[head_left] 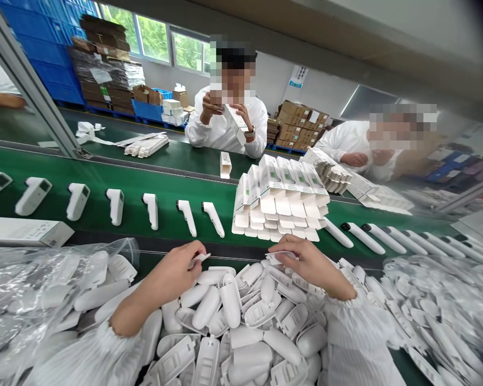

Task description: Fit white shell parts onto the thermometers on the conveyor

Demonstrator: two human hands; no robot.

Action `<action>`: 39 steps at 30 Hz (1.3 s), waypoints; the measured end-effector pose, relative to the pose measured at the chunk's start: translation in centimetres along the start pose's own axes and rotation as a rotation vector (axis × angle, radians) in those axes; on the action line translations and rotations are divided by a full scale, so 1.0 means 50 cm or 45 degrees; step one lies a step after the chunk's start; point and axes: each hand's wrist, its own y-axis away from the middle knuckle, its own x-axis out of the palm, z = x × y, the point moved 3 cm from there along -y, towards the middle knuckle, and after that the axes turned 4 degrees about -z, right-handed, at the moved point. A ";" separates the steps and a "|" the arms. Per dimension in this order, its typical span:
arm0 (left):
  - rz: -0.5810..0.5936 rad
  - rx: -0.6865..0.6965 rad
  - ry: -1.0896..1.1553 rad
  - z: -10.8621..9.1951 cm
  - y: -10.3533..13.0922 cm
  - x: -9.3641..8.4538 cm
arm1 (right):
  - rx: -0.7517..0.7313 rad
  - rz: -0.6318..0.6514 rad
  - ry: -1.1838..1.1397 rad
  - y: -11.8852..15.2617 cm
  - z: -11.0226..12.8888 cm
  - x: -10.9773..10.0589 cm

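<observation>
My left hand (171,273) is closed, with a small white plastic cover (202,258) pinched at the fingertips. To the right, my right hand (308,262) grips another white plastic cover (277,255), partly hidden by the fingers. Both hands hover over a heap of white plastic battery covers (230,301), some with the hollow side up and some with the smooth side up. Just beyond the hands, a row of white infrared thermometers (185,217) lies spaced along a green conveyor belt (100,167).
Open-ended white cartons (279,201) are stacked on the belt ahead. A plastic bag of parts (36,295) lies at left, with more covers (426,311) at right. Across the belt, one co-worker (225,120) holds a carton; another person (358,142) sits farther right. A metal post (36,75) rises at left.
</observation>
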 end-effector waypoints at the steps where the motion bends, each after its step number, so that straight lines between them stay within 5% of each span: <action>1: -0.019 -0.028 0.139 -0.006 0.002 -0.001 | -0.028 -0.054 -0.112 0.001 0.015 0.004; 5: 0.066 -0.036 0.837 -0.047 0.012 0.014 | -0.312 -0.211 -0.311 0.005 0.084 0.046; 8: 0.236 -0.054 1.192 -0.077 0.020 0.035 | -0.458 -0.102 -0.191 0.009 0.128 0.089; 13: 0.205 -0.167 1.393 -0.081 0.018 0.053 | -0.303 0.037 -0.082 0.008 0.150 0.125; 17: 0.045 -0.186 1.248 -0.047 0.002 0.055 | -0.026 -0.091 -0.116 -0.020 0.112 0.145; 22: -0.230 -0.206 1.224 0.009 -0.012 0.017 | 0.284 -0.201 -0.173 -0.111 0.022 0.165; 29: -0.226 -0.291 1.211 0.042 -0.010 -0.014 | 0.268 -0.379 0.499 -0.189 -0.025 0.166; 39: -0.121 -0.214 1.230 0.041 -0.032 0.047 | 0.372 -0.283 1.001 -0.200 -0.065 0.179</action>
